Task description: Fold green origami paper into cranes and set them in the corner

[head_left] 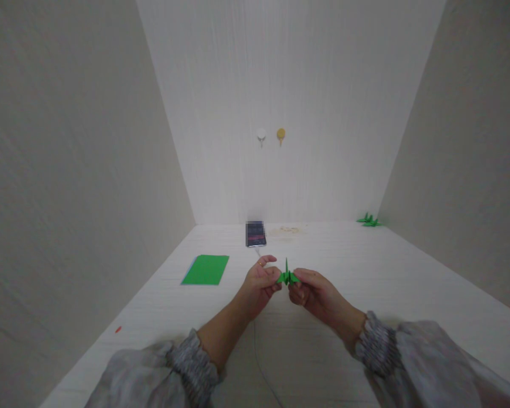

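Note:
A small green origami crane [288, 277] is held between my two hands above the middle of the table. My left hand [261, 283] pinches its left wing between thumb and fingers, with the index finger raised a little. On the other side, my right hand [314, 290] grips the right wing with thumb and fingertips. A thin pointed part of the crane sticks up between the hands. To the left of my left hand lies a stack of square green paper [206, 270], with a bluish edge showing along its left side.
A phone [255, 233] stands near the back wall, its white cable [257, 351] running forward beneath my hands. Several green folded cranes [369, 220] sit in the far right corner. Two hooks, one white [261, 134] and one yellow [281, 134], are on the wall. A small orange-red piece [118, 329] lies at the left edge.

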Demonstrator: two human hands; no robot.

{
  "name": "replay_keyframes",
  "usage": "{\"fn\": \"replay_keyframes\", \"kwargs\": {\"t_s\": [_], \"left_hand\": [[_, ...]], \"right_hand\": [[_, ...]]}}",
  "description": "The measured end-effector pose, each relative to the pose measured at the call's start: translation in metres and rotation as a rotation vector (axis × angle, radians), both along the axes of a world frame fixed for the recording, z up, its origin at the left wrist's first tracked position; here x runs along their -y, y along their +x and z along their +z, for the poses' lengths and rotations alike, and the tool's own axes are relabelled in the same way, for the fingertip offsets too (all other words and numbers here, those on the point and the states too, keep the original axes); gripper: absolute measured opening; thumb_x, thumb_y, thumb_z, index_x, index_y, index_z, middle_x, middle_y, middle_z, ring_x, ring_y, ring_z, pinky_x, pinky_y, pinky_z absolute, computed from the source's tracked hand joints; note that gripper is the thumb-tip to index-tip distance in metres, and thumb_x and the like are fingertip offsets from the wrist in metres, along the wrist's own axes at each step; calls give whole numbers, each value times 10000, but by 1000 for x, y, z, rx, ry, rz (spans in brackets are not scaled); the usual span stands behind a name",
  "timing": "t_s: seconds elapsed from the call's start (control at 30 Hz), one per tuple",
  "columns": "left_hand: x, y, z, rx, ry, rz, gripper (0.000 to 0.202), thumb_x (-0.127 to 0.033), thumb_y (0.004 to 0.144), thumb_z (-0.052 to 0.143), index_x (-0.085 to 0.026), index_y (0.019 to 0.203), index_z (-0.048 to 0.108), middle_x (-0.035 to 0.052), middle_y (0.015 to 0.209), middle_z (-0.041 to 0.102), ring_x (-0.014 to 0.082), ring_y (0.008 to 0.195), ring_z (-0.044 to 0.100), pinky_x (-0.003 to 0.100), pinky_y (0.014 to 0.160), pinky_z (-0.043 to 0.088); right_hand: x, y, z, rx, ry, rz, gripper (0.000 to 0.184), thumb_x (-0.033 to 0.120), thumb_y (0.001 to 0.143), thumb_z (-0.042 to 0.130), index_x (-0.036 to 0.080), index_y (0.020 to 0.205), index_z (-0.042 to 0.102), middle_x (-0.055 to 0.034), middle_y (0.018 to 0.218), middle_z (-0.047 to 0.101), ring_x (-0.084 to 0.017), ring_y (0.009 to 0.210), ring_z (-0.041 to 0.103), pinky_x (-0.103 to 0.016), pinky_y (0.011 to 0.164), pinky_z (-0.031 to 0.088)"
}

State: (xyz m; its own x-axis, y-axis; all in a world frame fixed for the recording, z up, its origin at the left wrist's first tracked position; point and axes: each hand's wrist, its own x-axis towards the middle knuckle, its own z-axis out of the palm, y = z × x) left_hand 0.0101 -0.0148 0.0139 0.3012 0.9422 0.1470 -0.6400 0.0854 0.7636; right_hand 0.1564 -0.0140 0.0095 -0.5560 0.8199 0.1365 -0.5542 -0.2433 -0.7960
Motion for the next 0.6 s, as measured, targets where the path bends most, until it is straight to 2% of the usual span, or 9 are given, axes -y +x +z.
{"fn": "replay_keyframes", "kwargs": {"t_s": [0.2,0.43,0.6], "left_hand": [[1,0,1,3,-5,-1,437,-167,574,709,-166,898,416,-60,575,449,45,503,427,168,507,342],[-2,-4,-5,-71,8,-30,383,-176,621,675,-159,910,424,-44,612,462,45,497,435,173,484,331],[-2,-5,-7,-85,-15,-28,359,-154,642,655,-157,918,424,-50,602,444,39,493,431,168,484,339]], "right_hand": [[1,-2,4,0,-10,-5,253,274,746,549,136,539,503,34,429,455,-65,398,383,-217,429,257],[-3,3,-1,37,-5,-6,274,307,762,525,134,550,531,20,447,486,-82,425,431,-231,463,310],[-8,7,-5,3,7,-26,285,277,749,534,140,501,499,36,409,431,-70,398,370,-229,442,271]]}}
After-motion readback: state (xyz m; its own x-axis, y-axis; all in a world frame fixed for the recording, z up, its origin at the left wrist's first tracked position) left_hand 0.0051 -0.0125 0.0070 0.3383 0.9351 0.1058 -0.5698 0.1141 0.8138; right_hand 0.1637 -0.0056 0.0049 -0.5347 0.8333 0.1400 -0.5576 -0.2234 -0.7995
